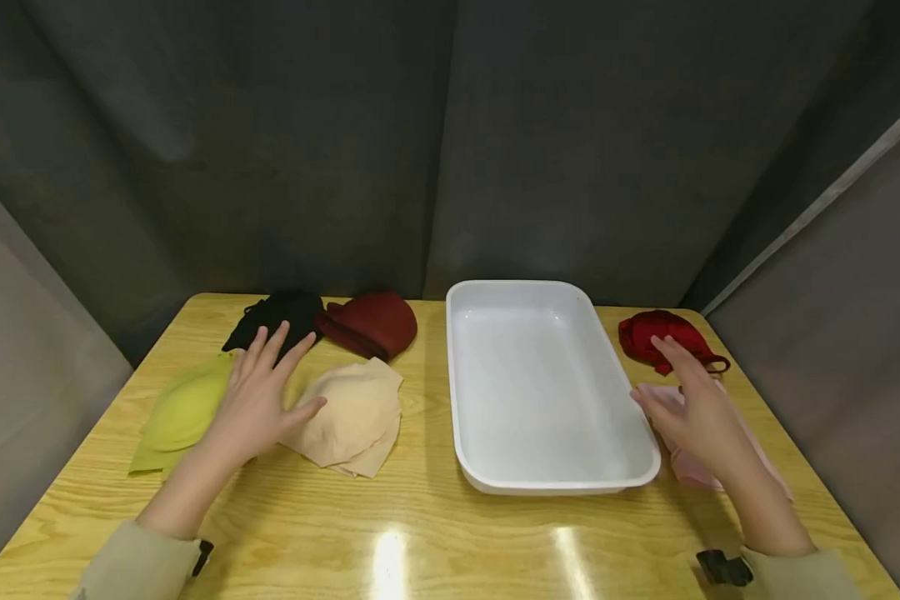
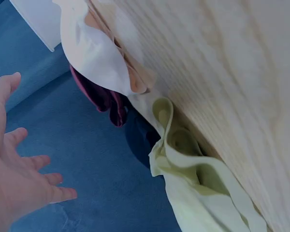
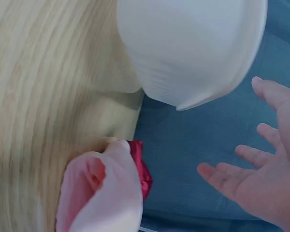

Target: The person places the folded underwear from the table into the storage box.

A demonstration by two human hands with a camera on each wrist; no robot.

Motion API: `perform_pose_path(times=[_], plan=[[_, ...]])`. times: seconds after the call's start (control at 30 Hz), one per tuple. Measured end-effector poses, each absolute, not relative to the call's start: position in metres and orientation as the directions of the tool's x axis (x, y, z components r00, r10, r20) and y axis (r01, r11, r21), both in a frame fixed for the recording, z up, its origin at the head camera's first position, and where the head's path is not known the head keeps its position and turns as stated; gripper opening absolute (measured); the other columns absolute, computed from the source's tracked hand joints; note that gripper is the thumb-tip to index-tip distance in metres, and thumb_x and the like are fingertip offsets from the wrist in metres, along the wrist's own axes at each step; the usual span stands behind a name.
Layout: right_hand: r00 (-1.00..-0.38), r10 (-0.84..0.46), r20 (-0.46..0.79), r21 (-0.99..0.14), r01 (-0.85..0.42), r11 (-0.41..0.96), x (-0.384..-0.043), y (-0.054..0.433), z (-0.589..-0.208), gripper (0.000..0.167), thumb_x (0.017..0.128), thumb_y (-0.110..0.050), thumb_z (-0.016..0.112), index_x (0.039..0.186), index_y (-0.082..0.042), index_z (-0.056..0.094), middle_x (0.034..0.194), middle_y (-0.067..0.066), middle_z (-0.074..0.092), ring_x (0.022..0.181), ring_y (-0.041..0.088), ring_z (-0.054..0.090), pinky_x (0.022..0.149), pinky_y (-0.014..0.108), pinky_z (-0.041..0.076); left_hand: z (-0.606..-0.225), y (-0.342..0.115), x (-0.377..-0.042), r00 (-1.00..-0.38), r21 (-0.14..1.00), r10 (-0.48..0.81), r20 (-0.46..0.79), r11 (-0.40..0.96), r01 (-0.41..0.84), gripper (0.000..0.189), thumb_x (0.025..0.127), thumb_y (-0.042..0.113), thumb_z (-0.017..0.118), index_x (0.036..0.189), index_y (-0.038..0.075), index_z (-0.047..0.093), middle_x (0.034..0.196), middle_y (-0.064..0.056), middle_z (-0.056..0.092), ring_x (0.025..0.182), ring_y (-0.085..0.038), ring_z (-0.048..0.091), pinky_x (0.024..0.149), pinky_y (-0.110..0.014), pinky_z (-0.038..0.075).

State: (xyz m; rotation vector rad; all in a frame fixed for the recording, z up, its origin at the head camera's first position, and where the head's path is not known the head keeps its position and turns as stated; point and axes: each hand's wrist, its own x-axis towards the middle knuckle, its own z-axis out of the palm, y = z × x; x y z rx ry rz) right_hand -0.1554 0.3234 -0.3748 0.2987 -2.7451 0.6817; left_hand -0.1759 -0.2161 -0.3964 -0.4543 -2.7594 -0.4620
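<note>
"So, working from the left, where does the wooden table [image 1: 330,533] give room?"

"Its left edge slants beside a pale grey panel [image 1: 22,375], and a strip of uncovered wood runs between that edge and the lime cloth piece [image 1: 183,408]"

"And the left hand [image 1: 258,400]?"

"Fingers spread, gripping nothing, it hangs over the lime cloth piece's right side; the black cloth piece [image 1: 300,307] lies at its fingertips' far side, by the back edge, and the beige cloth piece [image 1: 356,412] lies to the right, near the thumb"

"What about the middle?"

"The dark red cloth piece [image 1: 375,323] sits by the back edge, just right of the black one; after it comes a lane of wood, then the white tray [image 1: 540,392], with a wider stretch of wood toward the front"

"Anything in the way?"

"The tray's raised walls stand between the left group and the right one, and a dark curtain [image 1: 307,167] rises behind the back edge"

"And the right hand [image 1: 693,408]?"

"Nothing held there either, fingers parted; it hovers above the pink cloth piece [image 1: 690,471], partly hiding it, while the red cloth piece [image 1: 663,325] lies beyond, near the back right corner, its loop toward the table's right edge"
</note>
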Motion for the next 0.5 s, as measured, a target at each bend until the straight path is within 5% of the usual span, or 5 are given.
perform_pose_path(times=[0.17,0.5], plan=[[-0.953,-0.11,0.283,-0.482,-0.24,0.842,-0.168,0.326,-0.386,0.081,0.086,-0.032,0.069,0.15,-0.017,0.023,0.143,0.025,0.037,0.111,0.046,0.053,0.082,0.056,0.048,-0.399,-0.212,-0.191,-0.909,0.3,0.255,0.33,0.885,0.357,0.085,0.079,0.044,0.073,0.149,0.025,0.028,0.155,-0.016,0.019,0.143,-0.04,0.007,0.108,-0.066,0.012],[-0.975,-0.123,0.185,-0.578,-0.209,0.789,-0.186,0.332,-0.4,0.078,0.087,-0.03,0.068,0.15,-0.016,0.023,0.143,0.023,0.039,0.115,0.045,0.053,0.08,0.048,0.051,-0.41,-0.206,-0.217,-0.938,0.451,0.286,0.198,0.823,0.346,0.086,0.08,0.039,0.075,0.149,0.02,0.027,0.154,-0.017,0.022,0.139,-0.044,0.016,0.104,-0.069,0.018]])
